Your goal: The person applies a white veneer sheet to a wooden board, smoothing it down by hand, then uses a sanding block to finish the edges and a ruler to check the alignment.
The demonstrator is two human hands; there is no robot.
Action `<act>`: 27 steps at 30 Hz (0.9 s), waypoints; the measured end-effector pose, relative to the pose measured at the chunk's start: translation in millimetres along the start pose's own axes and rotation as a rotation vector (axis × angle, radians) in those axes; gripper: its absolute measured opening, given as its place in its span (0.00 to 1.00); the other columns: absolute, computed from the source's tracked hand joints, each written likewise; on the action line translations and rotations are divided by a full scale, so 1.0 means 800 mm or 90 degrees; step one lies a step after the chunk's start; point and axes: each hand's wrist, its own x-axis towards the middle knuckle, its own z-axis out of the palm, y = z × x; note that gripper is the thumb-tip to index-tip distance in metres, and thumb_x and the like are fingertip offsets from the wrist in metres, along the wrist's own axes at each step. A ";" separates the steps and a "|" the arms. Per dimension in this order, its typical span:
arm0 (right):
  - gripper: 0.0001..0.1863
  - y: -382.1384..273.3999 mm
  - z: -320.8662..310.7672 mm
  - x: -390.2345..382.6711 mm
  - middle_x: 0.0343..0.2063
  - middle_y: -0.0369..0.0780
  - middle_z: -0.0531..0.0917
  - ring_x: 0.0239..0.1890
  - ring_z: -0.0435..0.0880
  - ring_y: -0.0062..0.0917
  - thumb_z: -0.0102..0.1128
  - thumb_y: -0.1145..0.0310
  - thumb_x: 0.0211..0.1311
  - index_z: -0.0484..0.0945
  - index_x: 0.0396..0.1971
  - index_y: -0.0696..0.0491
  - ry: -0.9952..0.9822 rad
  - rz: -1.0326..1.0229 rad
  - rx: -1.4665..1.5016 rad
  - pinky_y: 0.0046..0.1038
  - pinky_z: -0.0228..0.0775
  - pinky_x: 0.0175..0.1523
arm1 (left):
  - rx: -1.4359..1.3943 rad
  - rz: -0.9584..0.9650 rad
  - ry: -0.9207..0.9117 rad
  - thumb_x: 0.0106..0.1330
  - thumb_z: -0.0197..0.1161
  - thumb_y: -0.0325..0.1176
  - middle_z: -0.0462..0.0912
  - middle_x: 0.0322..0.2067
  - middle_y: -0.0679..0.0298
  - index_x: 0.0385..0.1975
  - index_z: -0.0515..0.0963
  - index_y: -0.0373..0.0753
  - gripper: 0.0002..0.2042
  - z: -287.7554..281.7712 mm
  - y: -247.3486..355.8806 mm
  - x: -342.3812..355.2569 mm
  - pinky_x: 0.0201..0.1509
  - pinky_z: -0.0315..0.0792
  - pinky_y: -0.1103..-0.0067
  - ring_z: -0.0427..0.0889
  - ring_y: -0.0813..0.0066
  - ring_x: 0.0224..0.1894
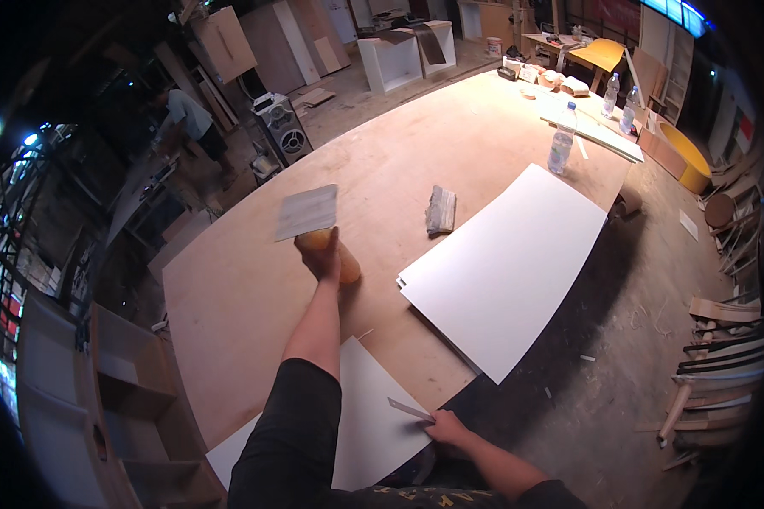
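Observation:
At the middle left of the big wooden tabletop (229, 280), my left hand (318, 254) is wrapped round an orange cylindrical container (349, 266). A flat grey rectangular sheet (308, 210) lies across its upper end; whether it is fixed there I cannot tell. Low in the view, my right hand (446, 427) grips the end of a thin, flat greyish strip (410, 409), like a scraper blade. That strip is over a white panel (373, 433) near my body, partly covered by my left arm. To the right lies a stack of white panels (509, 271) with slightly uneven edges.
A worn greyish block (440, 211) lies left of the stack. Beyond it stands a water bottle (562, 140), with more bottles and small items farther back. Wooden shelving (136, 390) borders the left side. Curved wooden pieces (713, 373) are piled at right. Another person (191, 119) is far left.

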 end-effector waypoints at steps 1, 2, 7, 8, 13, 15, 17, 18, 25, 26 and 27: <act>0.19 0.002 0.000 0.001 0.36 0.50 0.89 0.41 0.90 0.43 0.70 0.57 0.57 0.89 0.43 0.54 0.020 -0.006 0.010 0.40 0.81 0.48 | 0.001 -0.002 0.002 0.51 0.82 0.51 0.73 0.64 0.47 0.66 0.64 0.34 0.47 0.003 0.001 -0.002 0.71 0.69 0.60 0.73 0.47 0.67; 0.20 0.004 0.001 0.001 0.36 0.50 0.90 0.41 0.91 0.43 0.71 0.54 0.58 0.89 0.43 0.53 0.040 -0.012 0.020 0.40 0.81 0.48 | 0.026 -0.049 -0.055 0.50 0.82 0.54 0.73 0.64 0.47 0.67 0.61 0.35 0.50 0.008 0.003 -0.002 0.71 0.69 0.60 0.74 0.47 0.66; 0.26 -0.017 -0.024 -0.029 0.30 0.48 0.90 0.36 0.91 0.40 0.72 0.42 0.57 0.90 0.35 0.54 0.030 0.054 -0.003 0.38 0.81 0.45 | 0.067 -0.169 -0.131 0.44 0.85 0.53 0.71 0.66 0.45 0.69 0.55 0.37 0.56 0.016 -0.004 0.005 0.73 0.67 0.62 0.72 0.48 0.68; 0.26 -0.009 -0.019 -0.034 0.29 0.47 0.90 0.34 0.91 0.39 0.73 0.43 0.57 0.89 0.34 0.55 0.021 0.069 0.007 0.37 0.81 0.44 | 0.082 -0.183 -0.155 0.44 0.86 0.52 0.71 0.65 0.46 0.69 0.56 0.37 0.56 0.016 -0.003 0.003 0.72 0.69 0.62 0.72 0.48 0.68; 0.26 0.008 -0.003 -0.054 0.27 0.50 0.87 0.35 0.90 0.43 0.73 0.45 0.59 0.86 0.34 0.57 0.074 0.036 0.044 0.41 0.78 0.42 | -0.158 -0.160 -0.155 0.44 0.86 0.50 0.72 0.65 0.46 0.68 0.56 0.33 0.56 0.006 0.003 0.008 0.71 0.71 0.65 0.74 0.52 0.67; 0.21 0.004 0.000 -0.047 0.29 0.51 0.88 0.36 0.91 0.42 0.73 0.52 0.59 0.87 0.36 0.57 0.085 -0.058 0.007 0.40 0.78 0.42 | -0.024 -0.046 -0.124 0.46 0.86 0.48 0.69 0.67 0.44 0.71 0.54 0.31 0.57 -0.034 -0.035 0.036 0.72 0.69 0.66 0.72 0.52 0.69; 0.20 0.027 0.008 -0.039 0.30 0.52 0.88 0.36 0.91 0.40 0.73 0.55 0.58 0.87 0.37 0.58 0.127 -0.083 0.055 0.39 0.78 0.43 | 0.081 -0.276 -0.168 0.48 0.84 0.51 0.64 0.70 0.42 0.74 0.51 0.30 0.59 -0.047 0.010 -0.001 0.75 0.66 0.65 0.67 0.49 0.72; 0.19 0.027 0.007 -0.041 0.30 0.52 0.88 0.36 0.91 0.37 0.73 0.56 0.59 0.87 0.38 0.59 0.130 -0.087 0.041 0.38 0.79 0.43 | 0.090 -0.258 -0.203 0.52 0.81 0.52 0.61 0.71 0.39 0.74 0.52 0.28 0.57 -0.074 0.021 -0.024 0.77 0.63 0.64 0.63 0.48 0.74; 0.17 0.026 0.005 -0.021 0.22 0.33 0.84 0.28 0.77 0.13 0.72 0.60 0.65 0.87 0.37 0.63 0.147 -0.109 0.038 0.26 0.71 0.36 | 0.315 -0.228 -0.189 0.58 0.75 0.56 0.61 0.71 0.38 0.72 0.60 0.32 0.49 -0.537 -0.142 -0.218 0.79 0.53 0.54 0.56 0.40 0.76; 0.17 0.002 0.006 -0.019 0.22 0.32 0.84 0.28 0.76 0.13 0.71 0.60 0.65 0.87 0.36 0.63 0.099 -0.091 -0.055 0.26 0.70 0.36 | 0.569 -0.271 -0.070 0.57 0.75 0.58 0.59 0.72 0.37 0.73 0.59 0.34 0.50 -0.659 -0.196 -0.265 0.81 0.47 0.53 0.52 0.39 0.77; 0.18 0.010 0.000 -0.029 0.20 0.31 0.81 0.27 0.75 0.13 0.72 0.59 0.65 0.86 0.32 0.63 0.124 -0.093 -0.016 0.26 0.68 0.33 | 0.658 -0.387 -0.120 0.58 0.74 0.59 0.57 0.73 0.36 0.75 0.57 0.34 0.52 -0.726 -0.186 -0.282 0.81 0.45 0.52 0.50 0.38 0.78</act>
